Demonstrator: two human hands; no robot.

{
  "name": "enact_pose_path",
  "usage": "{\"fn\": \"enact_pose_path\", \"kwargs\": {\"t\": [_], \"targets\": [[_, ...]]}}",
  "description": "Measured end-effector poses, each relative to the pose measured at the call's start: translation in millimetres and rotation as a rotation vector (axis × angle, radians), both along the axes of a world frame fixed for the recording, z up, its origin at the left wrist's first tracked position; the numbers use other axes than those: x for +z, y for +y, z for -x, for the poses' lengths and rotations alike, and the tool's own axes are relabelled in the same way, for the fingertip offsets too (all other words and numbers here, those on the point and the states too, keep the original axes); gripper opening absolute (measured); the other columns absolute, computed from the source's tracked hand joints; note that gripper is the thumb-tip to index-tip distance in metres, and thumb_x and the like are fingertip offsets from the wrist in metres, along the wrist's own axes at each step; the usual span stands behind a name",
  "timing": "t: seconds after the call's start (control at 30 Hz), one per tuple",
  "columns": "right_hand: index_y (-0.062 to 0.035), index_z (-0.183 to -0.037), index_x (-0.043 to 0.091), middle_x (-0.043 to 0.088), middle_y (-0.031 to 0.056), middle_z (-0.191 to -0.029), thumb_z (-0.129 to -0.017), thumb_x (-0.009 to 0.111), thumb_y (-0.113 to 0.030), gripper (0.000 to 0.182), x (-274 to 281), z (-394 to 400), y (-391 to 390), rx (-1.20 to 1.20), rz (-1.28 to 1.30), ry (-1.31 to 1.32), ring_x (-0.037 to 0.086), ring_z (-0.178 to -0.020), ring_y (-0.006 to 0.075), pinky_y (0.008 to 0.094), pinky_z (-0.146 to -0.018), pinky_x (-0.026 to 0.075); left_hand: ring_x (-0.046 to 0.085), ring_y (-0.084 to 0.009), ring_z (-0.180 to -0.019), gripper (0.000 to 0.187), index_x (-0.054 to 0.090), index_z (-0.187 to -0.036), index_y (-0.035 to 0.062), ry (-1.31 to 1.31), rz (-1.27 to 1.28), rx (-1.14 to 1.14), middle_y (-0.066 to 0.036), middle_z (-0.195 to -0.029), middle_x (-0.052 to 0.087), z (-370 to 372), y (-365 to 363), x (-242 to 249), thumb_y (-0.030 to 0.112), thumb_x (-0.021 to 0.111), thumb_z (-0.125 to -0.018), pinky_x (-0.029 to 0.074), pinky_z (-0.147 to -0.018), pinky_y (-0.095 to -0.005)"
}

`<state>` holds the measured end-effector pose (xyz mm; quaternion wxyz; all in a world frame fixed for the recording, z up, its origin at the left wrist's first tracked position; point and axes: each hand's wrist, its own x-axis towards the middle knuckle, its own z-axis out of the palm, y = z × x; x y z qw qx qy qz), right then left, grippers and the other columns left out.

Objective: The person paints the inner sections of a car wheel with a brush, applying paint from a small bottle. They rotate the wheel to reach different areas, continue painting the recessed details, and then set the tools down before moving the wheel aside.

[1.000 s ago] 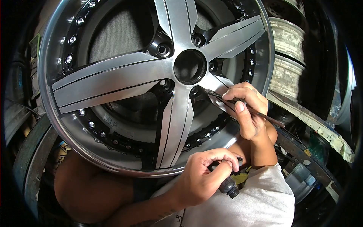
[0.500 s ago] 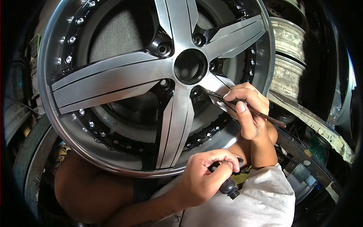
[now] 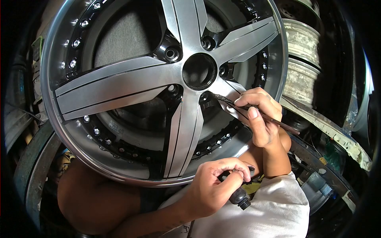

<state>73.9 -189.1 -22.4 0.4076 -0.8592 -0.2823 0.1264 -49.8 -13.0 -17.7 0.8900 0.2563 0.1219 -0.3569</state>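
A five-spoke alloy wheel (image 3: 139, 88), brushed silver with black recesses, stands tilted in front of me. My right hand (image 3: 261, 113) pinches a thin paintbrush (image 3: 287, 127) between thumb and fingers. The brush's dark tip lies right by the lug hole just below the centre bore (image 3: 199, 71), beside the lower right spoke. Below the wheel's rim, my left hand (image 3: 218, 185) is closed around a small black bottle (image 3: 239, 197). Its threaded neck shows uncapped and points down to the right. The fingers hide the rest of the bottle.
Worn, pale-painted wheels (image 3: 301, 59) are stacked at the right. A metal rail (image 3: 325, 133) with peeling paint runs below them, near a clear plastic bottle (image 3: 317, 188). My bare knee (image 3: 95, 198) and white shirt (image 3: 254, 218) are under the wheel.
The wheel and both hands stay almost in place. The brush tip remains by the same lug hole, with only a very slight shift.
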Motion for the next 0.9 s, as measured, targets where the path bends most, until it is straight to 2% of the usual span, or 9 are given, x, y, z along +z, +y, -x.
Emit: {"fn": "enact_pose_path", "kwargs": {"t": [0.07, 0.17, 0.27, 0.57, 0.6, 0.67, 0.7, 0.83, 0.9], "targets": [[0.0085, -0.092, 0.065, 0.066, 0.0183, -0.086, -0.09, 0.053, -0.011, 0.022, -1, 1, -5, -0.057, -0.046, 0.026, 0.062, -0.075, 0.0228, 0.0325, -0.071, 0.05, 0.06, -0.0101, -0.087, 0.016, 0.063, -0.088, -0.0046, -0.002, -0.001, -0.013, -0.009, -0.091, 0.068, 0, 1, 0, 0.004, 0.049, -0.092, 0.047, -0.082, -0.0257], [0.008, -0.093, 0.062, 0.063, 0.0168, -0.09, -0.096, 0.048, -0.021, 0.032, 1, 6, -12, -0.272, -0.23, 0.195, 0.06, -0.078, 0.021, 0.0329, -0.075, 0.049, 0.063, -0.0221, -0.111, 0.023, 0.066, -0.087, -0.005, 0.0, -0.01, -0.053, -0.011, -0.091, 0.067, -3, 2, 3, 0.0, 0.044, -0.093, 0.045, -0.094, -0.0326], [0.008, -0.099, 0.057, 0.058, 0.0184, -0.093, -0.098, 0.046, -0.024, 0.034, 2, 1, -22, -0.367, -0.523, 0.348, 0.062, -0.079, 0.0235, 0.0372, -0.078, 0.052, 0.059, -0.0094, -0.087, 0.016, 0.063, -0.088, -0.0052, -0.016, -0.028, -0.018, -0.01, -0.092, 0.068, 3, -2, 1, 0.003, 0.05, -0.092, 0.047, -0.081, -0.0256], [0.0066, -0.113, 0.056, 0.061, 0.0171, -0.099, -0.099, 0.042, -0.021, 0.034, 16, -4, -32, -0.38, -0.717, 0.439, 0.063, -0.076, 0.0208, 0.0417, -0.078, 0.057, 0.06, -0.0131, -0.093, 0.018, 0.063, -0.084, -0.0042, -0.103, -0.109, -0.075, -0.01, -0.09, 0.067, 15, -14, 2, 0.003, 0.049, -0.092, 0.046, -0.086, -0.0272], [0.0074, -0.121, 0.056, 0.062, 0.0167, -0.101, -0.099, 0.043, -0.019, 0.036, 17, -4, -32, -0.366, -0.761, 0.433, 0.063, -0.077, 0.0205, 0.0403, -0.079, 0.057, 0.065, -0.0232, -0.109, 0.022, 0.065, -0.084, -0.0047, -0.097, -0.113, -0.118, -0.011, -0.09, 0.068, 14, -12, 5, -0.001, 0.045, -0.092, 0.045, -0.097, -0.0332], [0.0073, -0.128, 0.054, 0.063, 0.016, -0.101, -0.099, 0.044, -0.015, 0.038, 26, 0, -30, -0.367, -0.781, 0.385, 0.063, -0.078, 0.0199, 0.0392, -0.079, 0.057, 0.059, -0.0107, -0.091, 0.019, 0.065, -0.082, -0.002, -0.105, -0.136, -0.037, -0.007, -0.09, 0.067, 17, -16, 4, 0.005, 0.05, -0.091, 0.046, -0.085, -0.0258], [0.0066, -0.13, 0.054, 0.063, 0.0155, -0.101, -0.099, 0.045, -0.013, 0.038, 32, 1, -28, -0.362, -0.79, 0.36, 0.063, -0.079, 0.0193, 0.0393, -0.08, 0.056, 0.061, -0.0114, -0.092, 0.019, 0.066, -0.083, -0.0014, -0.077, -0.163, -0.054, -0.008, -0.091, 0.067, 16, -15, 6, 0.005, 0.05, -0.091, 0.046, -0.086, -0.0256], [0.0025, -0.125, 0.062, 0.067, 0.0152, -0.108, -0.102, 0.052, -0.016, 0.031, 49, 15, -29, -0.346, -0.719, 0.137, 0.062, -0.076, 0.0121, 0.0264, -0.073, 0.054, 0.066, -0.0199, -0.103, 0.021, 0.067, -0.084, -0.0035, -0.041, -0.155, -0.023, -0.013, -0.095, 0.07, 14, -15, 15, 0.006, 0.049, -0.089, 0.047, -0.093, -0.0284], [-0.0013, -0.117, 0.068, 0.068, 0.011, -0.104, -0.101, 0.057, -0.018, 0.026, 57, 24, -34, -0.316, -0.619, -0.038, 0.062, -0.077, 0.0123, 0.0257, -0.071, 0.053, 0.065, -0.0205, -0.099, 0.02, 0.066, -0.084, -0.0029, -0.082, -0.159, -0.004, -0.017, -0.101, 0.07, 16, -15, 27, 0.007, 0.049, -0.088, 0.047, -0.089, -0.0284]]}}
